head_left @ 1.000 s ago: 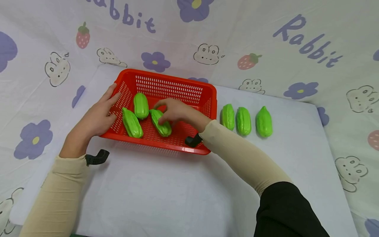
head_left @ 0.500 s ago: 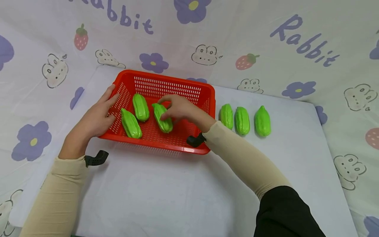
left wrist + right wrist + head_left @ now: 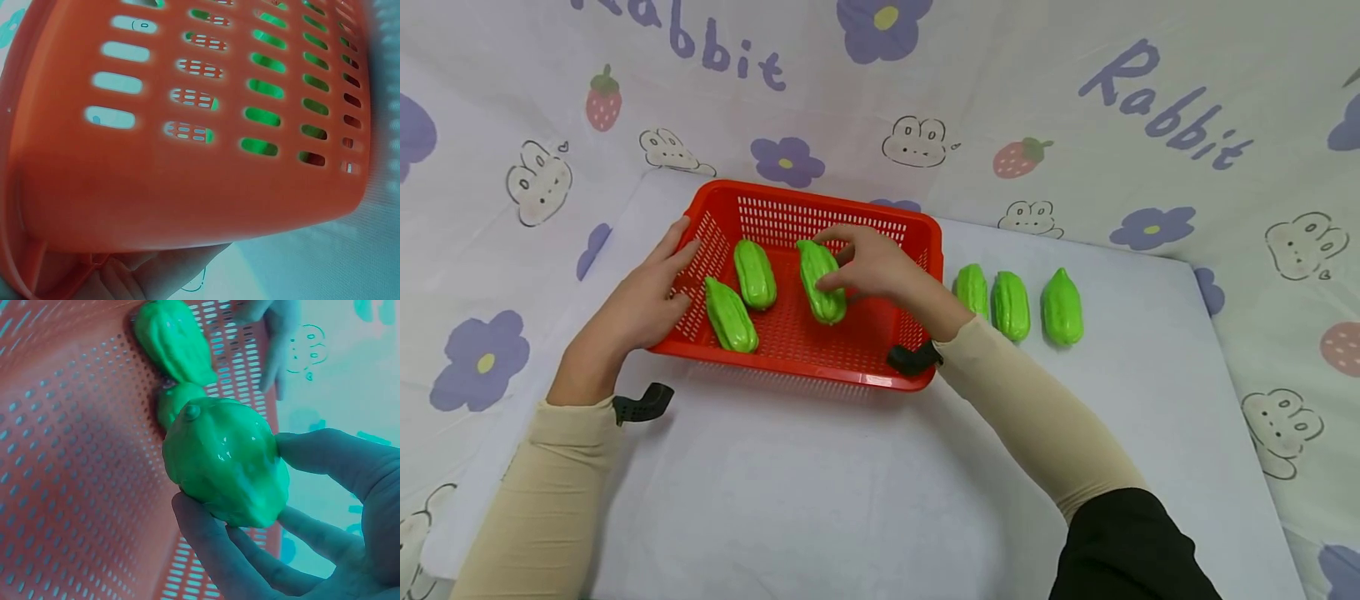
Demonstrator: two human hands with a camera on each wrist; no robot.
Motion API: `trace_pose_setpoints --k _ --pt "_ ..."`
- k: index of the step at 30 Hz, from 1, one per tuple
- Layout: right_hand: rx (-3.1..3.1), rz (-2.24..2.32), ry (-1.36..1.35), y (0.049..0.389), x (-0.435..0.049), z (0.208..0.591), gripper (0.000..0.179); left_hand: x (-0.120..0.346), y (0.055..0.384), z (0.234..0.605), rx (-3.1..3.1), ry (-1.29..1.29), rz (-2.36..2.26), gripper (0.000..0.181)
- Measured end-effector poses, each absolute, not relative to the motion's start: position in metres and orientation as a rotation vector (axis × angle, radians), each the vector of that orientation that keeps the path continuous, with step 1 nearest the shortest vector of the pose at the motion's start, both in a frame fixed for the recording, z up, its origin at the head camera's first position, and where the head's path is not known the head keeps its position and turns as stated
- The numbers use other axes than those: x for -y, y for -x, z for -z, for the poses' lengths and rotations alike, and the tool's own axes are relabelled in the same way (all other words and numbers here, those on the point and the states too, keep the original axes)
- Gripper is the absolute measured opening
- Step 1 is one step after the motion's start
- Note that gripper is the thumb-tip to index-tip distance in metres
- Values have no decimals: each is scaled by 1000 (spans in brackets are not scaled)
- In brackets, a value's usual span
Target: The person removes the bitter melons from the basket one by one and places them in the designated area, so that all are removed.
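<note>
My right hand [image 3: 872, 262] pinches a glossy green ridged gourd [image 3: 820, 282] between thumb and fingertips. That gourd hangs over the middle of the red plastic basket [image 3: 790, 364], its stubby tip facing the camera in the right wrist view. My left hand [image 3: 643, 300] grips the basket's left end, thumb at the inner side and fingers along the rim. Two similar gourds lie on the basket floor near that end, one gourd [image 3: 755, 275] farther back and another gourd [image 3: 730, 317] in front. The left wrist view shows mostly the slotted outer wall [image 3: 156, 200], with green behind its slots.
On the white table [image 3: 820, 500], right of the basket, three more green gourds stand in a row: one gourd [image 3: 972, 287] partly behind my right forearm, a middle gourd [image 3: 1011, 307], and an outer gourd [image 3: 1062, 308]. A rabbit-print cloth [image 3: 1075, 100] hangs behind.
My right hand has raised the gourd from the basket floor and carried it back and slightly right. My left hand has stayed on the basket's end.
</note>
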State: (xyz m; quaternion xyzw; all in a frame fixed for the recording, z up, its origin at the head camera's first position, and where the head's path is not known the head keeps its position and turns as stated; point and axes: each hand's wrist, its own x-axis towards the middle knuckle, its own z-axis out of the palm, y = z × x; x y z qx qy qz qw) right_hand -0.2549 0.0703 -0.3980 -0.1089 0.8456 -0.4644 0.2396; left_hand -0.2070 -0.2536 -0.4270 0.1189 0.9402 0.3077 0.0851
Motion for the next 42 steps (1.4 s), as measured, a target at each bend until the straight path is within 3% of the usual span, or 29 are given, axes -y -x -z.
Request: trace_pose_setpoints --k 42 --pt "-2409 1462 235 220 -144 361 66 253 207 426 -2804 -359 -917 77"
